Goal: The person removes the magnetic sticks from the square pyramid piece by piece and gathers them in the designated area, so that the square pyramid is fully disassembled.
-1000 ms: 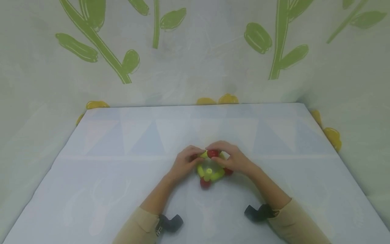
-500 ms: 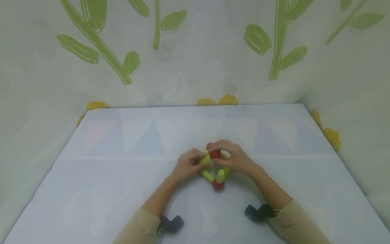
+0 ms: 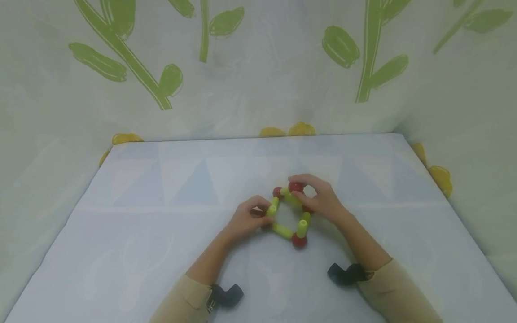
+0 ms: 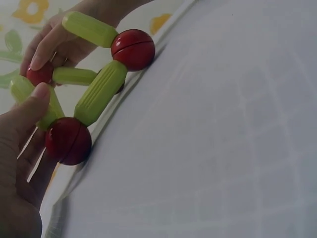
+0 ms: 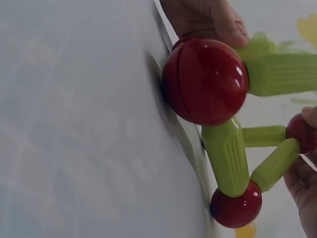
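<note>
A magnetic-looking building toy of light green rods (image 3: 282,230) and red balls (image 3: 299,240) forms a frame on the table. My left hand (image 3: 247,220) pinches an upright green rod (image 4: 37,101) at the left corner, just above a red ball (image 4: 68,141). On the far side my right hand (image 3: 319,197) holds a raised red ball (image 3: 296,187) between thumb and fingers, with green rods joined to it. At the front corner, another green rod (image 5: 282,74) stands up from a large red ball (image 5: 204,82). The left corner ball is mostly hidden by my left hand in the head view.
The pale patterned table (image 3: 133,251) spreads around the toy, its back edge meeting a light curtain (image 3: 274,80) with green leaves. Dark wrist mounts (image 3: 228,296) sit by both sleeves.
The right hand has moved right and away from me with its red ball. The toy has turned and shifted right, its inner gap showing wider. The left hand has stayed nearly in place.
</note>
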Available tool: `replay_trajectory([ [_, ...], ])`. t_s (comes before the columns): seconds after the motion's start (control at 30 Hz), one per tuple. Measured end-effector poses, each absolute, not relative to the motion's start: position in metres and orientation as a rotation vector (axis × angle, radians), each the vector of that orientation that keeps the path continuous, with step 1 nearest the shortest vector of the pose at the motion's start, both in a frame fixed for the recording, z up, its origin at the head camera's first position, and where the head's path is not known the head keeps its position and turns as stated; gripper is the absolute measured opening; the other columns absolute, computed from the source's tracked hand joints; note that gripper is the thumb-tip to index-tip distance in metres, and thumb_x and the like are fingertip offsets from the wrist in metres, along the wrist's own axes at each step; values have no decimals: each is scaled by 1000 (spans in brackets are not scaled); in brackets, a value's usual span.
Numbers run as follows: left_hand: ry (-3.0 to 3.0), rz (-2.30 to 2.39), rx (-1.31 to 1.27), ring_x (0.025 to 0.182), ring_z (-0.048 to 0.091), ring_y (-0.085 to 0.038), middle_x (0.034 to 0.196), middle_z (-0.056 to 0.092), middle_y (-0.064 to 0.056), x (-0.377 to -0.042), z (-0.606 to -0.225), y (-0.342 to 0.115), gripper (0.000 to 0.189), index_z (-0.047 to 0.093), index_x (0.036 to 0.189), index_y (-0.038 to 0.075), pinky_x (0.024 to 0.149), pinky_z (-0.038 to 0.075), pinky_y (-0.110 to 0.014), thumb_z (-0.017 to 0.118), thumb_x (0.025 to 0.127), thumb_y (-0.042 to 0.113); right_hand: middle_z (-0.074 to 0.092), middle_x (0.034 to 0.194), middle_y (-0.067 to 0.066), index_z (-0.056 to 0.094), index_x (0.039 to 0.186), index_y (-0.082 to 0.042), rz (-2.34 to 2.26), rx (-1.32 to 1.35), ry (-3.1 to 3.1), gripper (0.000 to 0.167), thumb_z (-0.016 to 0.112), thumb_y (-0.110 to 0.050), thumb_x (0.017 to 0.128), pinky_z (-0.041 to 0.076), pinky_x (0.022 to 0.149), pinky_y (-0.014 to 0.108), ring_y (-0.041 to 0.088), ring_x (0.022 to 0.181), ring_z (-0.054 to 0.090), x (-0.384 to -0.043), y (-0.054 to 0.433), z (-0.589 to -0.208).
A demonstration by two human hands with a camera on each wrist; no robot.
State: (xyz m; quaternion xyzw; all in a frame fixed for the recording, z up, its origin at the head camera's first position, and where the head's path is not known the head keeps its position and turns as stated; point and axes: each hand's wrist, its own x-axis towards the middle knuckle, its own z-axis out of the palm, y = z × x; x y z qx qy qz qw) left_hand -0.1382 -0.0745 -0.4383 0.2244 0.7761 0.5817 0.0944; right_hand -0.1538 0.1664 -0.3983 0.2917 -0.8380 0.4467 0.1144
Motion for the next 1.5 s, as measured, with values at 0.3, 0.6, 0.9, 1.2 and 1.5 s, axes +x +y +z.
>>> replay_trajectory([
  [0.3, 2145, 1808, 853, 94, 61, -13, 95, 65, -10, -139, -437, -74, 27, 65, 97, 3, 84, 54, -32, 78, 73, 4, 66, 112, 5, 61, 120, -7, 1244, 705, -2507, 45, 77, -9, 78, 54, 81, 38, 15, 96, 60, -154, 167, -393],
  [0.6, 2377, 1885, 790, 105, 58, -17, 111, 64, -9, -140, -442, -76, 24, 62, 113, 5, 89, 51, -34, 61, 92, 15, 66, 115, 9, 63, 117, -3, 1366, 1006, -2405, 41, 74, -1, 78, 46, 94, 18, 19, 106, 60, -153, 158, -400],
  [0.9, 2506, 1723, 925, 96, 55, -14, 107, 62, -1, -148, -453, -71, 41, 61, 124, 8, 87, 50, -25, 70, 84, 9, 66, 114, 14, 63, 115, 0, 1396, 1139, -2334, 41, 74, 2, 76, 44, 98, 19, 20, 112, 59, -151, 153, -405],
  [1.2, 2571, 1661, 832, 93, 57, -12, 100, 61, 1, -148, -448, -66, 26, 68, 110, 9, 83, 51, -24, 70, 85, 15, 66, 117, 10, 63, 118, -3, 1364, 1079, -2427, 41, 74, -3, 78, 46, 98, 27, 20, 115, 58, -150, 155, -402],
  [1.5, 2445, 1887, 691, 93, 58, -11, 98, 64, -3, -150, -449, -68, 25, 71, 102, 5, 85, 52, -24, 76, 78, 10, 64, 117, 5, 61, 120, -10, 1521, 750, -2540, 39, 72, -10, 83, 48, 95, 25, 12, 102, 58, -157, 175, -395],
])
